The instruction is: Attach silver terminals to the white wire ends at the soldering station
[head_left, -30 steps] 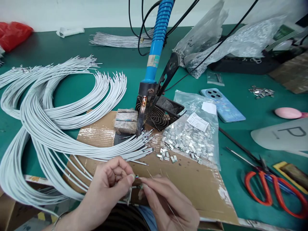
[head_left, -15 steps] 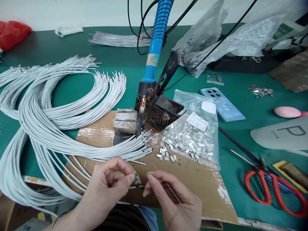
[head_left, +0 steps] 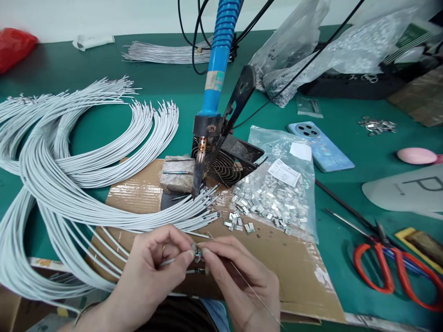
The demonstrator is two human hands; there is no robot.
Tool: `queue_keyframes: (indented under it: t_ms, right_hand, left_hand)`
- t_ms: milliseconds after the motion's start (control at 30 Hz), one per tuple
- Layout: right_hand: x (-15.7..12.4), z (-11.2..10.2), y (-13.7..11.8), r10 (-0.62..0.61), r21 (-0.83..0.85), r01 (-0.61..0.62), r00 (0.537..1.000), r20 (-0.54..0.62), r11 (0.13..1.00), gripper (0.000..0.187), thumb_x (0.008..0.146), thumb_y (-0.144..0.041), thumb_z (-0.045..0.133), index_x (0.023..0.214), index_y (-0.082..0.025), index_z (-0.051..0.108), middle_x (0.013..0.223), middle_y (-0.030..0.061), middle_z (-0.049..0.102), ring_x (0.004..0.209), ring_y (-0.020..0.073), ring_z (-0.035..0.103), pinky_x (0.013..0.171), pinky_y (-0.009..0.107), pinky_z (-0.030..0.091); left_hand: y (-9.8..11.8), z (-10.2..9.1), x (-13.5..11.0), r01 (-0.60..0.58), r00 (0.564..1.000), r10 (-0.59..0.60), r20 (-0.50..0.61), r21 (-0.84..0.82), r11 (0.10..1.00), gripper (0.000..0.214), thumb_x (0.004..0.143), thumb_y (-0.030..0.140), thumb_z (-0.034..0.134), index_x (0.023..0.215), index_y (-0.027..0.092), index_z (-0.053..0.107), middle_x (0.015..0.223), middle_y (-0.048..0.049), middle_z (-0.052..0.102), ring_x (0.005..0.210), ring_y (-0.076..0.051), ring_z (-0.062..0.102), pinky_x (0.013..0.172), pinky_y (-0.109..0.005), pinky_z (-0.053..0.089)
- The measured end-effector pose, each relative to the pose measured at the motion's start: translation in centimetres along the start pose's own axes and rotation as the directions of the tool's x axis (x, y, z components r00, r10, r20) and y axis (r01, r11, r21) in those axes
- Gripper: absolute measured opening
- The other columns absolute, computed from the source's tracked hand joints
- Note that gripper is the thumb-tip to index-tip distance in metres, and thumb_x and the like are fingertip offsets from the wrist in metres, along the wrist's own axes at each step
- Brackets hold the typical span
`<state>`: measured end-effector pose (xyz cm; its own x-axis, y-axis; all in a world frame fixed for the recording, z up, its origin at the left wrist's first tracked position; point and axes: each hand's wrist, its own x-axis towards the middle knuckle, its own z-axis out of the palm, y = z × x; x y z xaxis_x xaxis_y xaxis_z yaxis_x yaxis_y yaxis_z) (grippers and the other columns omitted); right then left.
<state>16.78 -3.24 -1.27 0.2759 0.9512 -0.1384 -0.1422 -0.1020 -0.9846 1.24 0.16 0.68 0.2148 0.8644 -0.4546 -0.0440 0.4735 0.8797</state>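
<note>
My left hand (head_left: 157, 269) pinches a small metal connector (head_left: 197, 253) at the end of a white cable. My right hand (head_left: 244, 276) is closed, thumb and forefinger meeting at the connector's right side. A thin strand of solder wire (head_left: 254, 289) runs through its fingers, one tip poking out above the forefinger. What exactly the right fingertips grip at the connector is hidden. Just below the hands' meeting point lies another cable end (head_left: 198, 271). Beyond them, the blue soldering iron (head_left: 212, 99) points its tip down over the cardboard (head_left: 294, 263).
Bundled white cables (head_left: 69, 193) spread across the left. A clear bag (head_left: 277, 198) of metal connector shells lies beyond my right hand, loose shells (head_left: 238, 221) beside it. Further right are a blue phone (head_left: 321, 147) and red-handled scissors (head_left: 374, 267). A fan (head_left: 226, 161) stands behind the iron.
My right hand has moved left with the solder wire, and its fingertips now meet the connector in my left hand. The whole view has shifted slightly.
</note>
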Motion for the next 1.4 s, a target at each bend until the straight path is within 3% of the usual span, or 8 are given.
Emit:
queue_keyframes:
  t_ms: [600, 767, 900, 1000, 1100, 1200, 1300, 1400]
  right_hand:
    - [0.3, -0.3, 0.6, -0.079, -0.055, 0.081, 0.996, 0.027, 0.995, 0.016, 0.091, -0.021, 0.080, 0.095, -0.032, 0.090, 0.083, 0.0024, 0.073, 0.069, 0.0151, 0.067, 0.062, 0.022, 0.056]
    - [-0.2, -0.3, 0.6, -0.111, -0.142, 0.109, 0.994, -0.005, 0.984, 0.029, 0.108, -0.035, 0.057, 0.112, -0.032, 0.086, 0.093, 0.0031, 0.071, 0.079, 0.0165, 0.066, 0.068, 0.023, 0.054]
    - [-0.6, -0.2, 0.5, -0.012, -0.160, 0.002, 0.998, -0.064, 0.987, 0.030, 0.112, -0.039, 0.047, 0.129, -0.034, 0.071, 0.088, -0.0022, 0.068, 0.076, 0.0154, 0.061, 0.074, 0.023, 0.050]
    - [-0.4, -0.2, 0.2, -0.004, -0.193, -0.019, 0.993, -0.119, 0.981, 0.016, 0.110, -0.039, 0.052, 0.107, -0.030, 0.065, 0.079, -0.0039, 0.064, 0.072, 0.0155, 0.056, 0.067, 0.023, 0.044]
    - [0.2, -0.2, 0.0, -0.138, -0.275, 0.112, 0.987, -0.077, 0.955, 0.030, 0.107, -0.028, 0.055, 0.078, -0.024, 0.049, 0.075, -0.0034, 0.049, 0.066, 0.0143, 0.046, 0.061, 0.024, 0.038]
    - [0.7, 0.0, 0.0, -0.250, -0.288, 0.230, 0.968, -0.036, 0.930, 0.025, 0.104, -0.018, 0.055, 0.080, -0.024, 0.051, 0.090, 0.0011, 0.060, 0.080, 0.0161, 0.059, 0.073, 0.025, 0.046]
    - [0.7, 0.4, 0.2, -0.272, -0.284, 0.249, 0.961, -0.043, 0.926, 0.022, 0.103, -0.016, 0.058, 0.082, -0.025, 0.055, 0.114, 0.0076, 0.074, 0.104, 0.0211, 0.072, 0.088, 0.029, 0.053]
    - [0.5, 1.0, 0.1, -0.252, -0.301, 0.219, 0.965, -0.076, 0.928, 0.023, 0.102, -0.018, 0.061, 0.080, -0.025, 0.055, 0.115, 0.0064, 0.082, 0.103, 0.0186, 0.079, 0.083, 0.022, 0.057]
  left_hand:
    - [0.1, 0.4, 0.3, -0.041, 0.998, 0.043, -0.048, 0.046, 0.998, 0.017, 0.086, 0.022, 0.079, 0.073, 0.016, 0.071, 0.086, -0.0056, 0.074, 0.055, -0.007, 0.047, 0.048, -0.020, 0.031]
    - [0.4, 0.5, 0.8, -0.047, 0.995, 0.051, -0.081, 0.059, 0.997, 0.015, 0.085, 0.020, 0.079, 0.073, 0.016, 0.071, 0.084, -0.0051, 0.074, 0.058, -0.009, 0.054, 0.052, -0.019, 0.038]
    - [0.7, 0.9, 1.2, -0.046, 0.990, 0.053, -0.133, 0.057, 0.997, 0.016, 0.080, 0.019, 0.080, 0.070, 0.015, 0.069, 0.084, -0.0038, 0.072, 0.053, -0.006, 0.047, 0.048, -0.018, 0.031]
    - [0.8, 1.0, 1.5, -0.059, 0.988, 0.062, -0.140, 0.026, 0.998, 0.016, 0.079, 0.017, 0.080, 0.069, 0.015, 0.067, 0.082, -0.0018, 0.069, 0.050, -0.004, 0.041, 0.047, -0.016, 0.026]
    - [0.8, 1.0, 1.9, -0.085, 0.984, 0.086, -0.153, 0.009, 0.996, 0.015, 0.078, 0.015, 0.080, 0.070, 0.014, 0.067, 0.081, -0.0010, 0.068, 0.050, -0.002, 0.038, 0.047, -0.016, 0.024]
    - [0.7, 0.9, 2.2, -0.106, 0.981, 0.105, -0.161, 0.006, 0.994, 0.016, 0.080, 0.016, 0.078, 0.070, 0.014, 0.066, 0.080, -0.0006, 0.067, 0.050, -0.002, 0.036, 0.046, -0.015, 0.022]
    - [0.8, 0.9, 2.6, -0.127, 0.975, 0.128, -0.183, 0.013, 0.992, 0.016, 0.082, 0.017, 0.077, 0.070, 0.014, 0.066, 0.080, -0.0004, 0.066, 0.050, -0.003, 0.036, 0.045, -0.015, 0.022]
    - [1.1, 1.0, 2.9, -0.158, 0.968, 0.156, -0.196, 0.007, 0.987, 0.014, 0.083, 0.016, 0.076, 0.072, 0.015, 0.067, 0.082, -0.0005, 0.068, 0.050, -0.003, 0.035, 0.045, -0.014, 0.023]
